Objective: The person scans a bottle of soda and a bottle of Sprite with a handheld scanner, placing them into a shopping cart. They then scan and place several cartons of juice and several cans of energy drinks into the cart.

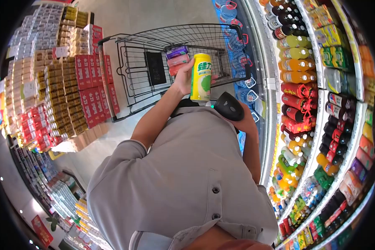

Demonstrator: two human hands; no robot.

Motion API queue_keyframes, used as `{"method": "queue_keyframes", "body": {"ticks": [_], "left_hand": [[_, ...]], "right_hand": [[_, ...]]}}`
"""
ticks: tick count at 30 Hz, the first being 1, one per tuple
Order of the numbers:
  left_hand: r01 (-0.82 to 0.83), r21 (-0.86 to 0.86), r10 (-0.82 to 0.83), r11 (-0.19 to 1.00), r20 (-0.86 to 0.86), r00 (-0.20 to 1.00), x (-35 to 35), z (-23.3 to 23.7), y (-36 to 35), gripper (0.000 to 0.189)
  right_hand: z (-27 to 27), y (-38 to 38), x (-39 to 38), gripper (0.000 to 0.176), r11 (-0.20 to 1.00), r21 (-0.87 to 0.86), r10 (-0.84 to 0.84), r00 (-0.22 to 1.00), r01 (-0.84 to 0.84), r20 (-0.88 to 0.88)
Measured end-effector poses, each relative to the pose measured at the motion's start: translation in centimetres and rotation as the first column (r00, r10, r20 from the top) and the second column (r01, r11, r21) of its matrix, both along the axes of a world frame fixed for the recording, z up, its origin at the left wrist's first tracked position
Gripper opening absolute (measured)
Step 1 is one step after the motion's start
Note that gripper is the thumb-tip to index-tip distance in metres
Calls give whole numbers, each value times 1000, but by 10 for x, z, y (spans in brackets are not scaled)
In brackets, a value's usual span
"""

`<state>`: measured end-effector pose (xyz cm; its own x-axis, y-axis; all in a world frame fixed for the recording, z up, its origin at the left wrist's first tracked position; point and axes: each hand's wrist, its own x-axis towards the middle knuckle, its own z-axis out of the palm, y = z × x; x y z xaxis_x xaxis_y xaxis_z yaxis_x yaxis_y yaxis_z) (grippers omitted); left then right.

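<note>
My left hand (183,78) is wrapped round a yellow drink can (201,77) with green lettering and a green fruit picture. It holds the can upright in front of my body, at the near side of a black wire shopping cart (133,89). My right hand (246,121) grips a black handheld barcode scanner (229,107), with a small green light at its tip close to the can's base. Some fingers of my right hand are hidden behind the scanner. Inside the cart lie a purple drink pack (177,51) and pinkish-red packs (178,66), partly covered by my left hand.
Refrigerated shelves (321,125) of bottles and cans run along the right. Large water bottles (240,62) stand at the shelf foot beside the cart. At left are stacked cans (64,89) and red cartons (93,104). Grey floor (154,14) stretches beyond the cart.
</note>
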<state>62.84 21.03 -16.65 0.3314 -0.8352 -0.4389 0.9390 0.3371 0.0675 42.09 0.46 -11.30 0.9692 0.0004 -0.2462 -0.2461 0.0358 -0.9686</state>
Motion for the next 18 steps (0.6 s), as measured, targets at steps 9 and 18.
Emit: {"method": "queue_keyframes", "body": {"ticks": [9,18], "left_hand": [[15,349,-40,937,64,997,41,-29,56,49],[0,314,-18,949,52,998,72,-44,87,45]], "right_hand": [[-1,73,74,46,990,-66,114,982,-126,-151],[10,98,96,44,916,-366,48,951,-163,-305]]}}
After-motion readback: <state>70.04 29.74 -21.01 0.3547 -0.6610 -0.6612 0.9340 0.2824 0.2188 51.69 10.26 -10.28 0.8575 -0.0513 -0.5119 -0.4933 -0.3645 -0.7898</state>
